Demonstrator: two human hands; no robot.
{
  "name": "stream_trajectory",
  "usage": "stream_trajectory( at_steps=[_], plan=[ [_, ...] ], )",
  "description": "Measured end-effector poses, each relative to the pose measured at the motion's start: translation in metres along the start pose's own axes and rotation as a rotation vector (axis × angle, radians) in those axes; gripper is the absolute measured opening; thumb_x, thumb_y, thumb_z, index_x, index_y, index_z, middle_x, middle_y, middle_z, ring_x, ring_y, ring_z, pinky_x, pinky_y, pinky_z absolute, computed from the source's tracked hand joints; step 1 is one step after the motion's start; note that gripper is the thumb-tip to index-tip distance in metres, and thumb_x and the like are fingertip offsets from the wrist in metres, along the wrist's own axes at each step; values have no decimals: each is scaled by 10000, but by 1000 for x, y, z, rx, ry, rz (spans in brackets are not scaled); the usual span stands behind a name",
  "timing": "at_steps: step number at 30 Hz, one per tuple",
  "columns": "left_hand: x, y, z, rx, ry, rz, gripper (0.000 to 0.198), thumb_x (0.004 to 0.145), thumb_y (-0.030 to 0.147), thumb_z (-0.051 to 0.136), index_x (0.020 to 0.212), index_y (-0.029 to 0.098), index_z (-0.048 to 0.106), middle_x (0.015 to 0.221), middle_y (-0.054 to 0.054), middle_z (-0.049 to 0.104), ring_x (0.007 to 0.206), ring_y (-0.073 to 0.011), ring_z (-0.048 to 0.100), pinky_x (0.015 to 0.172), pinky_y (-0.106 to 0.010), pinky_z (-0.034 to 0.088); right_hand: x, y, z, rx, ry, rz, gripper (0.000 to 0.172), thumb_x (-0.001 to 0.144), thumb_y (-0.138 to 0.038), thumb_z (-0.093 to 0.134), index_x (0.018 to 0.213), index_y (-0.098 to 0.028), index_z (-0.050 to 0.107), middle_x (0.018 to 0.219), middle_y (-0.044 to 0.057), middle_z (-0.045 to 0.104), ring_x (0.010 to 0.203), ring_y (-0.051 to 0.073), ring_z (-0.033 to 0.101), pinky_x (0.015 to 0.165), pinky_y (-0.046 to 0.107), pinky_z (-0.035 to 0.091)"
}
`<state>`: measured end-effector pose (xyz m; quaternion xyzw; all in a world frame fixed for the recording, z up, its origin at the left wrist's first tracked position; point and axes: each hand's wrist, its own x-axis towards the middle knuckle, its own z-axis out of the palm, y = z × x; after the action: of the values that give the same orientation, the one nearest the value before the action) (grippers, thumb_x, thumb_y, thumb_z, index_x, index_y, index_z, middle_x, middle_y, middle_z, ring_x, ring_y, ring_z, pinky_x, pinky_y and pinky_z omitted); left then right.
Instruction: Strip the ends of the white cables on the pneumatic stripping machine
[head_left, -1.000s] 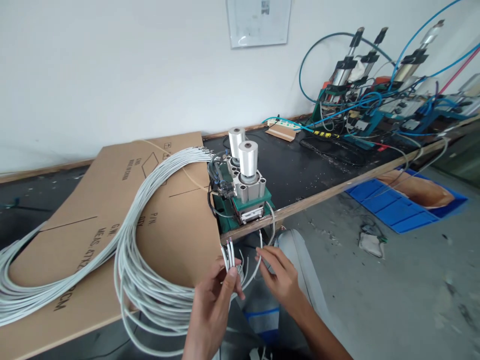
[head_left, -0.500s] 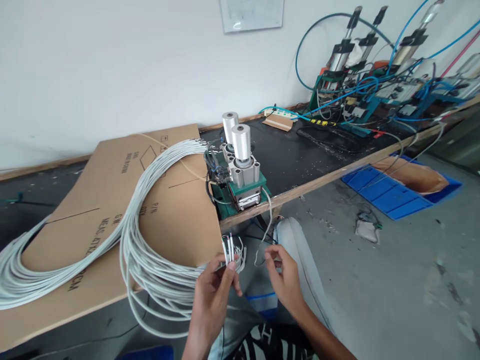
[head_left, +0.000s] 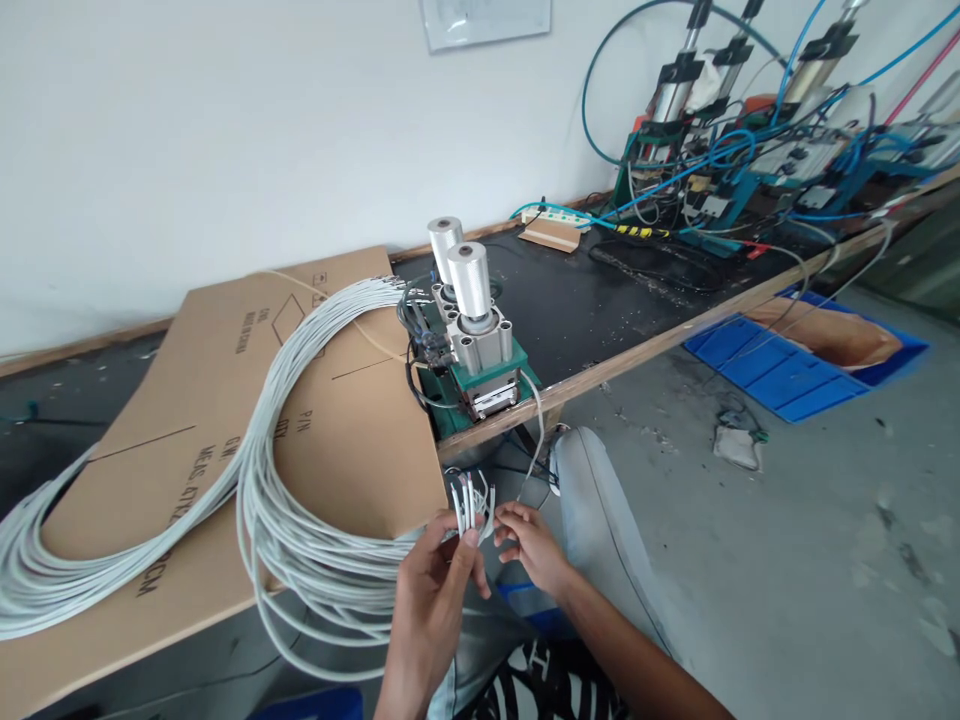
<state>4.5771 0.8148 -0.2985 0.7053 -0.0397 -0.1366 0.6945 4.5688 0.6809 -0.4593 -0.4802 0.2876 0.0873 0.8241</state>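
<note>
My left hand (head_left: 439, 580) is closed around several white cables near their ends. The stripped tips (head_left: 466, 495) stand up between its thumb and fingers. My right hand (head_left: 529, 545) is just to the right, its fingers loosely bent and apart, fingertips close beside one upright cable end; contact is hard to tell. From my left hand the bundle of white cables (head_left: 322, 560) loops away over the cardboard sheet (head_left: 360, 420). Beyond both hands, at the bench edge, stands a small pneumatic machine (head_left: 484, 345) with two knurled silver cylinders.
A black bench top (head_left: 555, 300) runs right with a power strip (head_left: 555, 217) and larger pneumatic machines (head_left: 675, 110) with blue hoses. A blue bin (head_left: 787, 370) lies on the floor. A thin grey cable (head_left: 538, 430) hangs from the small machine.
My right hand has moved left, up to the cable ends. My left hand keeps its hold on the cables, and the tips are slightly more fanned out. The view has shifted slightly.
</note>
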Motion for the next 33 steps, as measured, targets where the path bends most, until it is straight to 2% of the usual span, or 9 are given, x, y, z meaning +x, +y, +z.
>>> stream_trajectory(
  at_steps=[4,11,18,21,26,33],
  plan=[
    [1,-2,-1,19,-27,14,307,902,477,717,898,170,699,575,39,579,479,-127,563,533,-244,480,5,-1,-3,53,-2,19,538,625,-629,861,850,-184,661,771,-1,671,584,117,617,393,178,463],
    [1,3,1,2,-15,19,326,885,500,727,862,175,718,553,35,552,474,-132,541,498,-241,473,10,1,2,89,-19,55,514,616,-583,889,839,-182,658,817,14,709,607,122,635,409,178,470],
    [-1,3,2,-3,-25,34,291,904,472,718,876,182,722,546,43,541,474,-119,535,505,-225,468,14,-2,9,111,-8,75,446,578,-483,897,802,-179,659,695,-1,659,533,111,591,378,167,412],
    [-1,0,0,-6,-23,42,297,910,474,711,873,179,718,562,40,547,474,-114,537,506,-224,476,6,-9,10,118,36,-10,449,582,-508,886,783,-190,640,592,-39,589,506,103,547,371,156,369],
    [-1,1,0,19,-23,20,303,919,477,699,927,175,716,583,43,531,467,-105,507,466,-211,440,-28,-35,6,94,117,-234,478,669,-595,851,790,-196,617,570,-55,561,545,116,553,401,174,412],
    [-2,8,6,53,-16,59,294,935,459,681,936,170,733,608,35,529,457,-87,460,455,-206,410,-75,-79,9,-86,101,-480,440,818,-601,771,777,-205,582,561,-64,548,465,97,505,409,203,468]
  ],
)
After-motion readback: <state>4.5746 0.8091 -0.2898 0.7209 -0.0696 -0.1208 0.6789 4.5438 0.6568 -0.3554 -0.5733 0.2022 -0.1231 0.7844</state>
